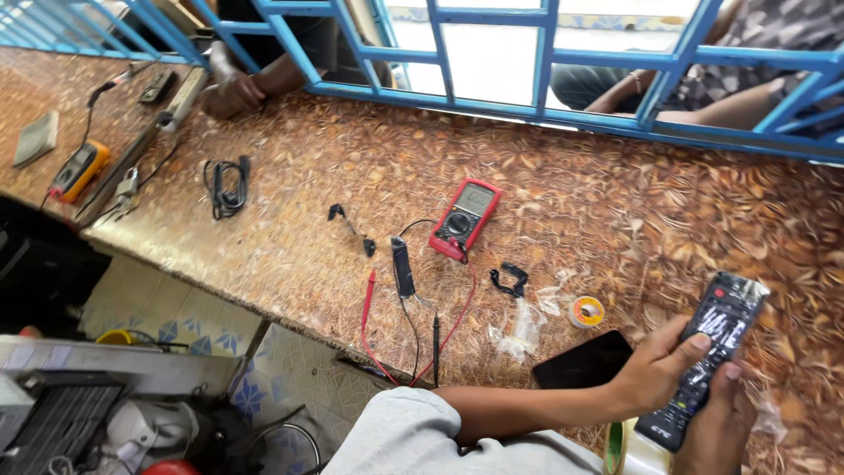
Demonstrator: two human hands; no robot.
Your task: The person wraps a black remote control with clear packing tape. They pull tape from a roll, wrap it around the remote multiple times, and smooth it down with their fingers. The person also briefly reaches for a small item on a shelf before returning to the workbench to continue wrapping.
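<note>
Both my hands hold a black remote control [716,339] over the right end of a brown patterned counter [615,202]. My left hand [655,369] grips its side, thumb across the front. My right hand [716,427] supports the lower end from beneath. A black phone [585,359] lies face down just left of my left hand. Further left is a red multimeter [464,218], its red lead and black lead [435,339] trailing toward the counter's near edge.
A small yellow-rimmed spool [586,310], a black clip [510,280] and clear plastic scraps lie near the phone. A coiled black cable [227,186] and an orange multimeter [79,170] sit at the left. Other people's arms [230,92] rest behind a blue window grille [545,53]. A tape roll [620,444] is under my wrist.
</note>
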